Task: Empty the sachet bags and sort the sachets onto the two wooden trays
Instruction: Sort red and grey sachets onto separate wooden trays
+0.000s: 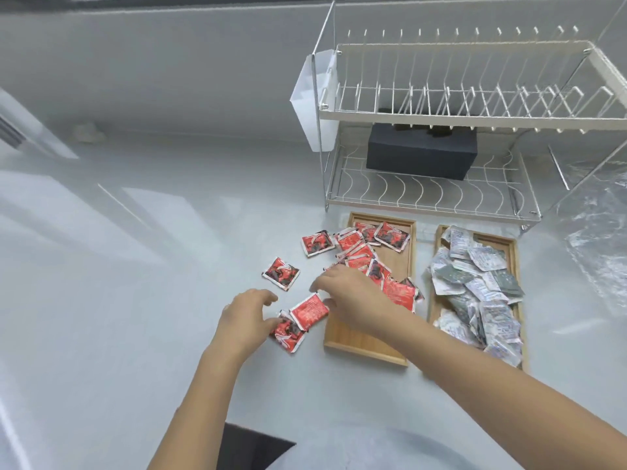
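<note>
Spreading pale and glossy across the whole frame: tabletop. Standing at upper right: white wire dish rack, two tiers, sheltering a dark box on the lower tier. Lying crumpled at the right edge: clear plastic bag.

Sitting side by side right of centre, just below the rack, long axes running from the bottom of the frame toward the top: left wooden tray and right wooden tray. Piling along the right tray: grey-white sachets. Heaping over the upper part of the left tray and spilling past its left rim: red sachets, with loose ones lying flat on the tabletop at centre, one of them turned corner-up like a diamond.

Reaching in from bottom right, forearm crossing the left tray: right hand, palm down, fingers curling onto a red sachet tilted up to the right; whether gripping or merely pressing, cannot tell. Reaching in from bottom centre: left hand, palm down, fingers spreading apart, thumb tip touching another red sachet overlapped by the first.
</note>
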